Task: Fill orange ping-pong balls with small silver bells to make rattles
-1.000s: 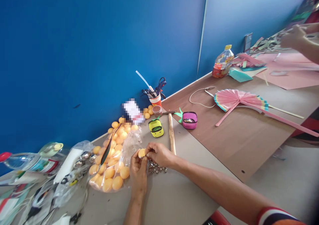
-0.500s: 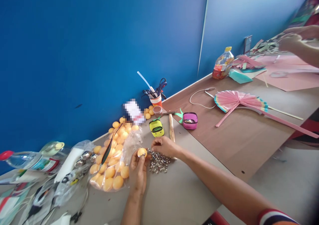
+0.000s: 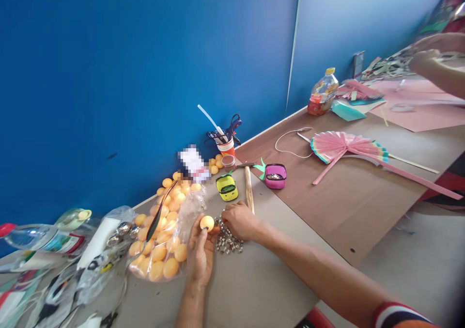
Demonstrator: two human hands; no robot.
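Observation:
Pinched between the thumb and fingers of my left hand (image 3: 202,255) is an orange ping-pong ball (image 3: 207,223), with a small dark spot at its lower edge beside the thumb. A heap of small shiny metal pieces (image 3: 228,245), perhaps little bells, lies just to the right. My right hand (image 3: 240,220) rests low over this heap and covers part of it. Its fingers are curled together, and whether they hold a piece is hidden. Close to the left hand is a clear plastic bag (image 3: 196,203) full of orange balls (image 3: 170,267).
Beyond my hands are a wooden-handled hammer (image 3: 249,187), a yellow-green pouch (image 3: 227,187), a magenta pouch (image 3: 275,176) and a tool cup (image 3: 226,148). Bottles and cables crowd the left. A pink paper fan (image 3: 334,146) lies right; another person's hands (image 3: 428,59) work far right.
My right hand has lowered over the heap and hides more of it. The ball has turned slightly in my left hand, so the dark, shiny mark on it shows less.

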